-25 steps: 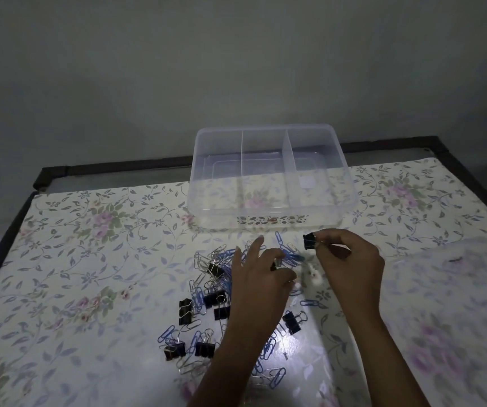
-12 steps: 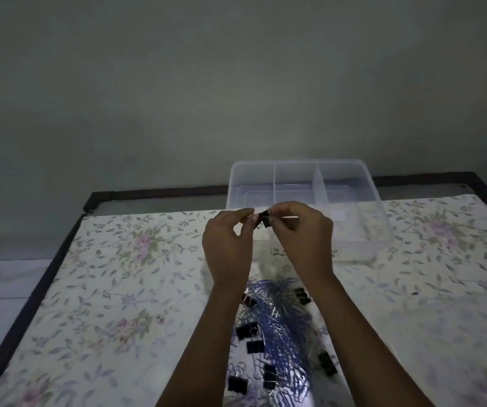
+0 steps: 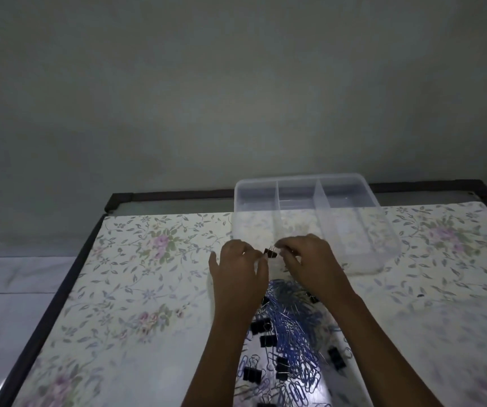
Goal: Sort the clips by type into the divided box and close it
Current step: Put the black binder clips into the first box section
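- The black binder clip is held in the air between both hands, just in front of the box's near wall.
- The left hand pinches the clip's left side with thumb and forefinger, little finger sticking out.
- The right hand pinches its right side with curled fingertips. The exact contact is too small to tell.
- The clear box sits at the far edge of the table, right of centre. It has three compartments, all apparently empty, and no lid is in view.
- The pile of blue paper clips and more binder clips lies toward the near edge, under the wrists.
- Step in hand, as I judge it: drop this clip into a compartment.
- To do it well: pass it to one hand, lift it over the near wall, release it low in an end compartment, and keep that compartment for binder clips only.
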{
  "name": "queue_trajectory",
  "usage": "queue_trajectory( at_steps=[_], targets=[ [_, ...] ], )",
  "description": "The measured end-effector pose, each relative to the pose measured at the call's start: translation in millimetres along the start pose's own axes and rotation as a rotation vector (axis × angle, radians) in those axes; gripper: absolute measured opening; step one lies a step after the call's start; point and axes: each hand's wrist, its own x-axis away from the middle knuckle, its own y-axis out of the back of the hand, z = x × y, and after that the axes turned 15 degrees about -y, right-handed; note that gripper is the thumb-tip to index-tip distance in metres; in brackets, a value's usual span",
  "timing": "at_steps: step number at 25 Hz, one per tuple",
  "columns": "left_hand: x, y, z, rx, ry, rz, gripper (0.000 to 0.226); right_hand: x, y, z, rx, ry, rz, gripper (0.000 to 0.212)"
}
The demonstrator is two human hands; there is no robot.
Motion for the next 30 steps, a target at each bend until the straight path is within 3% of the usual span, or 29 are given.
queue_trajectory(
  at_steps=[3,6,8,10,12,15,20,24,30],
  targets=[
    [11,8,0,0.163,0.030,-0.163,0.036,25,12,4,-0.044,0.032,-0.220,0.020],
    [37,22,-21,0.366,0.161,-0.332,0.032,69,21,-9,-0.118,-0.160,-0.305,0.018],
    [55,17,-29,0.374,0.236,-0.276,0.032,88,14,-30,0.008,-0.271,-0.174,0.017],
    [59,7,-26,0.300,0.329,-0.107,0.029,87,3,-44,0.132,-0.357,-0.010,0.022],
    [53,-1,-22,0.180,0.397,0.083,0.029,77,-7,-44,0.186,-0.411,0.020,0.020],
    [48,-5,-23,0.094,0.356,0.176,0.027,65,-18,-36,0.280,-0.378,-0.055,0.012],
    [45,-16,-26,0.069,0.286,0.015,0.016,59,-19,-39,0.238,-0.271,-0.196,0.003],
    [46,-22,-24,0.090,0.281,0.031,0.014,57,-11,-35,0.064,-0.319,-0.194,0.006],
    [37,-19,-15,0.303,0.316,-0.109,0.015,52,-6,-48,0.170,-0.148,-0.044,0.008]
  ],
)
